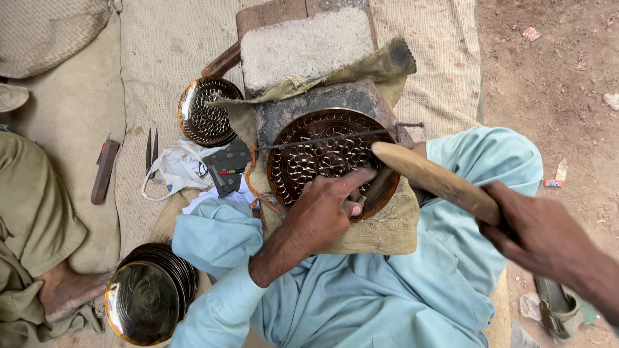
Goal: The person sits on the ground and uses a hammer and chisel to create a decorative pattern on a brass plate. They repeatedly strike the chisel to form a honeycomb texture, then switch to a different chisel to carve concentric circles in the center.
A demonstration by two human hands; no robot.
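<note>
Woven matting (161,45) underlies the engraved plate (322,158); left hand (322,209) pinches a punch, right hand (529,229) grips a wooden mallet (432,177).

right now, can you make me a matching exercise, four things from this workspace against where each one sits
Things:
1 wooden mallet
2 stack of plates
3 grey slab
4 engraved plate

Places:
A under the left hand
B top middle, behind the work
C in the right hand
D bottom left on the mat

Pairs: 1-C, 2-D, 3-B, 4-A
</note>
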